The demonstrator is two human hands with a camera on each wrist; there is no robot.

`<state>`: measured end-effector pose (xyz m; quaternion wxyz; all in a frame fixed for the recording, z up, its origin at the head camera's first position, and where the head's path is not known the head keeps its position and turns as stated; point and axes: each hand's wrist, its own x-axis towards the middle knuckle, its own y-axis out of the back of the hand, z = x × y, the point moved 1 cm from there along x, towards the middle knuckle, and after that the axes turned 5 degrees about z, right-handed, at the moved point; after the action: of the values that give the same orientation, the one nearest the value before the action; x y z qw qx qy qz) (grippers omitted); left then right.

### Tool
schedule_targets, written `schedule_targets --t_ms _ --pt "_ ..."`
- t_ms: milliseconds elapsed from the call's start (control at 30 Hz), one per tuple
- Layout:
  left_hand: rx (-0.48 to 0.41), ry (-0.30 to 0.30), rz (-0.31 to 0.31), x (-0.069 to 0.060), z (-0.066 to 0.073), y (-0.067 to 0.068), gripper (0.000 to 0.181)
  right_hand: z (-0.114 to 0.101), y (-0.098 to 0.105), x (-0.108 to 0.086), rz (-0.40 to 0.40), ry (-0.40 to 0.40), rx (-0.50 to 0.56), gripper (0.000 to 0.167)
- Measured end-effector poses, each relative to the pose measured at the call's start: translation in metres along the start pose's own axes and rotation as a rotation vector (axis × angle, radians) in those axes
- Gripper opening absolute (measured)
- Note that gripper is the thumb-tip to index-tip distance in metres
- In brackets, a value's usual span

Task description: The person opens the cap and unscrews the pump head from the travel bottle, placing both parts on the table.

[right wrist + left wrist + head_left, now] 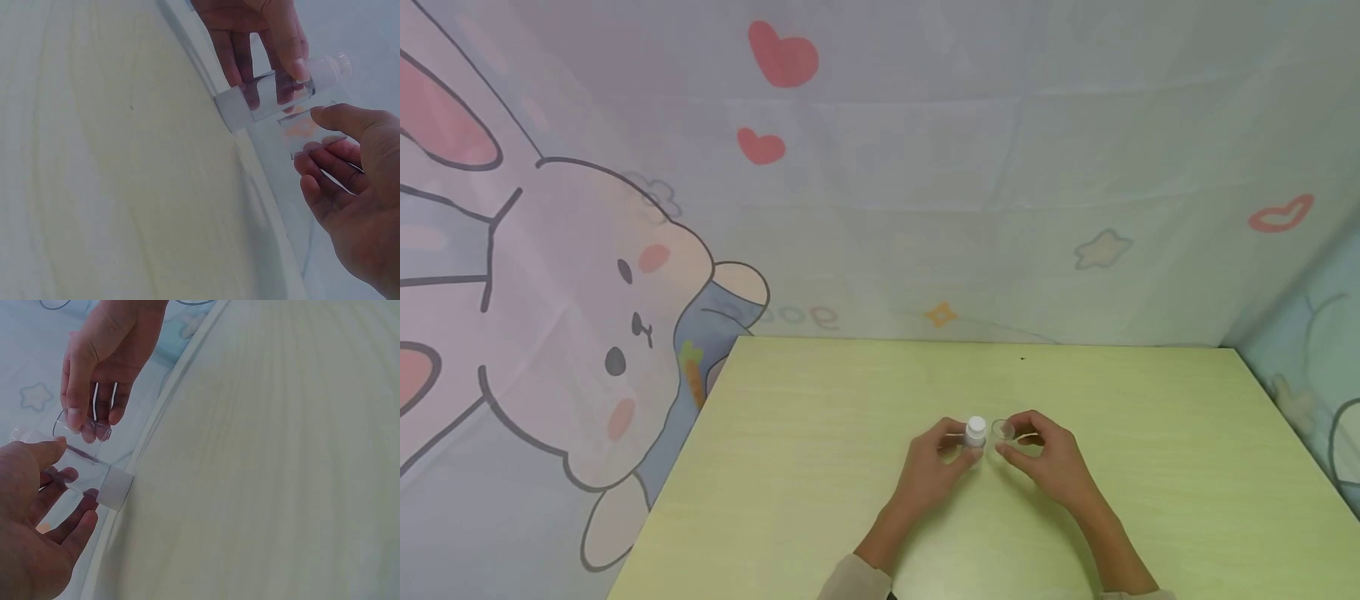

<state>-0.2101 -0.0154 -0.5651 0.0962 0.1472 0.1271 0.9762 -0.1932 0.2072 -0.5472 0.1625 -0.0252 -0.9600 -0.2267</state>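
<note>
The left hand (928,471), right of centre in the lower half of the head frame, grips a slim cylindrical bottle (975,425) with a clear body, a white base and a narrower white top between thumb and fingers. The bottle is upright, top uppermost; whether its base touches the table cannot be told. The right hand (1052,467), farther right, pinches a transparent, colourless cylindrical cover (1002,430) by its side. The cover is located just beside the bottle; contact between the two cannot be confirmed. Both items are positioned above a pale yellow-green wood-grain table (790,467), which spans the lower frame. A pastel fabric backdrop (925,167) with printed red hearts occupies the upper frame; a printed rabbit (572,333) fills the left side.
</note>
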Motion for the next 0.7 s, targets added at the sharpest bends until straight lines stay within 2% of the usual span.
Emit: schedule_targets --t_ms 700 --pt "-0.007 0.008 -0.006 -0.0012 -0.0008 -0.0001 0.027 0.005 -0.0033 -0.0012 -0.062 -0.004 -0.038 0.028"
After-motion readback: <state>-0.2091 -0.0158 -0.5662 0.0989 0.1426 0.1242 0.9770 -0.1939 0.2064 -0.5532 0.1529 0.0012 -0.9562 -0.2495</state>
